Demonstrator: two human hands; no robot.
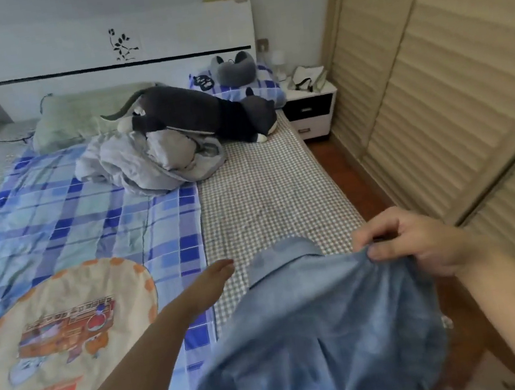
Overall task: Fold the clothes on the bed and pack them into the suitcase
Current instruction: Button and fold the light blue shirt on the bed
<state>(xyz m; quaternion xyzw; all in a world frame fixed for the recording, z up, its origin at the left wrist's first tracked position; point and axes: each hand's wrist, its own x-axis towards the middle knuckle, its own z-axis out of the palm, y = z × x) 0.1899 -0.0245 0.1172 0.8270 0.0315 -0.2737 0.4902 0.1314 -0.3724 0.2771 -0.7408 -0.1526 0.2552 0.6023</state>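
Blue denim shirt at the near right corner of the bed — one hand holds it, the other is flat.

The right hand (415,242) pinches the edge of the denim shirt (317,327) between thumb and fingers and lifts it over the bed's right edge. The left hand (212,281) reaches forward with straight fingers over the checked sheet (266,193), just beside the shirt's collar — I cannot tell if it touches. The hands are apart. A plaid quilt (51,220) covers the left side; a plush cat (202,112) lies near the headboard (75,55).
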